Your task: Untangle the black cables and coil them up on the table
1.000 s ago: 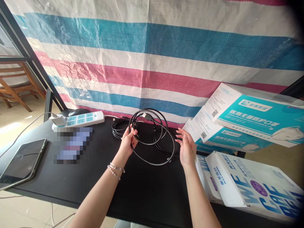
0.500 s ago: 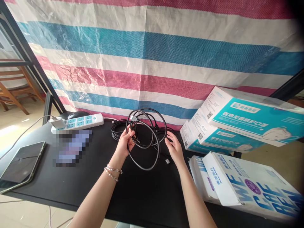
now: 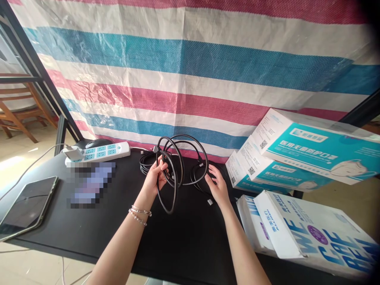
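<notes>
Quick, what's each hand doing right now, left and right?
Left hand: closed around the coiled black cable, holding it up off the table.
Right hand: open, fingers spread, at the cable's loops; actual contact cannot be told.

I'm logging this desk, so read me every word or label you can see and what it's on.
"WE", "CAR", "BEA", cut off by the frame: white box.
Chinese heading, print and QR codes on the teal boxes: too small to read.
Power strip: no readable text.
Patch beside the tablet: blurred.
</notes>
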The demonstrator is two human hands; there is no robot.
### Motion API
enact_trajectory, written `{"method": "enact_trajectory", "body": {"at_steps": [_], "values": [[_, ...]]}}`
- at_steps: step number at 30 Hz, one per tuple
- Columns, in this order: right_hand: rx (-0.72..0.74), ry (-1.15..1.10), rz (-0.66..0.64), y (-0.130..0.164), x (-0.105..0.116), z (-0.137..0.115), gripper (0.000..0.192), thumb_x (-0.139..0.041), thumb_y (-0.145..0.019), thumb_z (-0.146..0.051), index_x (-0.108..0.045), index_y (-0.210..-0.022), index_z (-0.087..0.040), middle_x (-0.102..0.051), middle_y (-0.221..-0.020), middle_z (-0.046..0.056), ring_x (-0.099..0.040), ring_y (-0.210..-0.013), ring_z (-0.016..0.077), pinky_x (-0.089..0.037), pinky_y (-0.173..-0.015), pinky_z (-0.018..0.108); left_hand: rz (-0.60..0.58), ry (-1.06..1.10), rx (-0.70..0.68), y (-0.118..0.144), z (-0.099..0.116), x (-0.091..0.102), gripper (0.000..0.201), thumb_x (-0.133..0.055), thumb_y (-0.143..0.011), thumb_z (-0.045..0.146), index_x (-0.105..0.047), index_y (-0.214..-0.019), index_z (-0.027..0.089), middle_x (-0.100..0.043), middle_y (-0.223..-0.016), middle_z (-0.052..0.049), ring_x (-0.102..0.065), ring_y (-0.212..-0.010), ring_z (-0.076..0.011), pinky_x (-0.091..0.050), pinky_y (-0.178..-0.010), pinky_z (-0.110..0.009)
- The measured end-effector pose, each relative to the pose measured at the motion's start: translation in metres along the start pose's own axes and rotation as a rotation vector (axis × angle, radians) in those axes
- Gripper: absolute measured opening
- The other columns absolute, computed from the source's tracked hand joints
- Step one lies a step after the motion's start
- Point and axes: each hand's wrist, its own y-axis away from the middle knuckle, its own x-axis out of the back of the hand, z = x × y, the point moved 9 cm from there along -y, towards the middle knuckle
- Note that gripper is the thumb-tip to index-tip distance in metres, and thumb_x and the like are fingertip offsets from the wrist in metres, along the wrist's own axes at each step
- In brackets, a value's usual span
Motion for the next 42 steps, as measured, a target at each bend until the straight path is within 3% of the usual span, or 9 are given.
{"method": "enact_trajectory", "body": {"at_steps": [6, 11, 14, 18, 24, 28, 33, 37, 42], "values": [[-0.127, -0.338, -0.021, -0.002, 0.000, 0.006, 0.049, -0.054, -0.078, -0.051, -0.052, -0.117, -0.023, -0.056, -0.122, 0.011, -0.055, -0.108, 0.0234, -0.043, -0.086, 0.036, -0.142, -0.080, 0.100, 0.003, -0.018, -0.015, 0.032, -0.068, -0.068, 0.019, -0.055, -0.098, 0.015, -0.035, -0.053, 0.010, -0.021, -0.033, 0.0025, -0.019, -0.030, -0.008], [-0.295, -0.607, -0.319, 0.009, -0.025, 0.001, 0.048, -0.043, -0.082, -0.057, -0.064, -0.096, -0.016, -0.066, -0.063, 0.004, -0.061, -0.055, 0.0161, -0.047, -0.060, 0.030, -0.169, -0.153, 0.157, 0.003, -0.026, -0.014, 0.030, -0.068, -0.070, 0.024, -0.056, -0.097, 0.014, -0.039, -0.053, 0.009, -0.024, -0.034, 0.0020, -0.020, -0.031, -0.008], [-0.342, -0.726, -0.419, 0.016, -0.032, -0.007, 0.057, -0.038, -0.079, -0.066, -0.064, -0.092, -0.016, -0.066, -0.060, 0.004, -0.061, -0.052, 0.0166, -0.048, -0.057, 0.029, -0.133, -0.185, 0.162, 0.002, -0.027, -0.010, 0.033, -0.070, -0.068, 0.024, -0.056, -0.097, 0.014, -0.041, -0.054, 0.008, -0.025, -0.034, 0.0028, -0.017, -0.031, -0.008], [-0.363, -0.804, -0.477, 0.022, -0.037, -0.019, 0.065, -0.031, -0.075, -0.074, -0.060, -0.098, -0.020, -0.070, -0.082, 0.010, -0.067, -0.077, 0.0244, -0.050, -0.065, 0.035, 0.008, -0.278, 0.131, -0.001, -0.029, 0.002, 0.039, -0.072, -0.065, 0.028, -0.055, -0.097, 0.013, -0.045, -0.055, 0.007, -0.037, -0.037, 0.0004, -0.024, -0.033, -0.009], [-0.295, -0.685, -0.473, 0.028, -0.041, -0.023, 0.065, -0.036, -0.072, -0.076, -0.054, -0.104, -0.023, -0.068, -0.099, 0.012, -0.064, -0.091, 0.0280, -0.048, -0.073, 0.043, 0.166, -0.471, 0.056, 0.000, -0.032, 0.012, 0.034, -0.069, -0.064, 0.036, -0.054, -0.085, 0.014, -0.047, -0.051, 0.007, -0.035, -0.033, -0.0015, -0.018, -0.030, -0.012], [-0.330, -0.715, -0.430, 0.029, -0.040, -0.019, 0.054, -0.055, -0.068, -0.066, -0.053, -0.100, -0.023, -0.066, -0.068, 0.001, -0.064, -0.064, 0.0198, -0.049, -0.071, 0.039, 0.193, -0.535, 0.071, 0.001, -0.036, 0.013, 0.030, -0.065, -0.065, 0.035, -0.052, -0.083, 0.014, -0.049, -0.050, 0.006, -0.025, -0.029, 0.0005, -0.013, -0.030, -0.013], [-0.365, -0.890, -0.502, 0.032, -0.045, -0.026, 0.038, -0.059, -0.071, -0.059, -0.048, -0.073, -0.023, -0.039, -0.035, -0.012, -0.037, -0.032, 0.0080, -0.045, -0.056, 0.029, 0.175, -0.635, 0.071, 0.000, -0.039, 0.014, 0.026, -0.061, -0.068, 0.032, -0.050, -0.084, 0.015, -0.053, -0.052, 0.004, -0.022, -0.029, 0.0002, -0.013, -0.033, -0.015], [-0.383, -0.948, -0.559, 0.035, -0.048, -0.030, 0.037, -0.055, -0.078, -0.054, -0.044, -0.066, -0.021, -0.026, -0.028, -0.015, -0.019, -0.026, 0.0044, -0.037, -0.046, 0.022, 0.194, -0.881, -0.134, 0.000, -0.026, 0.012, 0.025, -0.062, -0.068, 0.027, -0.050, -0.088, 0.018, -0.055, -0.058, 0.004, -0.036, -0.037, -0.0034, -0.026, -0.040, -0.016], [-0.389, -0.985, -0.636, 0.041, -0.054, -0.032, 0.036, -0.055, -0.080, -0.053, -0.045, -0.067, -0.020, -0.027, -0.028, -0.015, -0.017, -0.024, 0.0041, -0.031, -0.040, 0.019, 0.149, -1.274, -0.485, 0.012, -0.007, -0.011, 0.045, -0.062, -0.071, 0.025, -0.045, -0.112, 0.022, -0.057, -0.081, 0.000, -0.046, -0.050, -0.0073, -0.040, -0.056, -0.022]]}}
